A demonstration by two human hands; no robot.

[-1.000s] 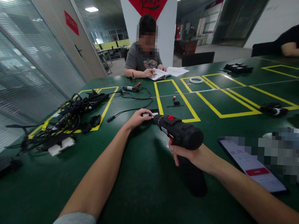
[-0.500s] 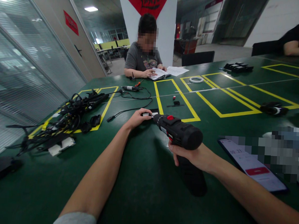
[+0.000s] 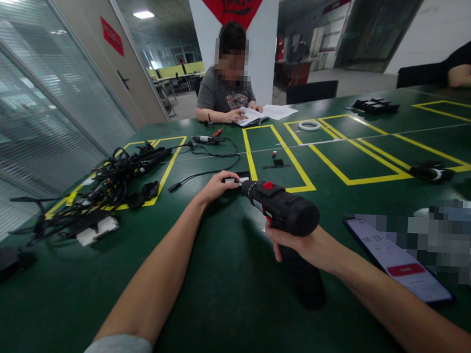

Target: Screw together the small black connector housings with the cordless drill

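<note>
My right hand (image 3: 308,247) is closed around the grip of a black cordless drill (image 3: 283,208) with red buttons, held level above the green table (image 3: 221,297). The drill's nose points left at a small black and white part (image 3: 235,180). My left hand (image 3: 216,186) pinches that part at the table surface, fingers closed on it. The drill's tip meets the part between my fingers.
A tangle of black cables and adapters (image 3: 104,188) lies at the left. A phone (image 3: 399,261) lies at the right. Yellow tape boxes mark the table, with small parts (image 3: 276,162), a white ring (image 3: 309,126) and a black object (image 3: 431,171). A person (image 3: 228,86) writes across the table; another person's arm (image 3: 469,78) rests at far right.
</note>
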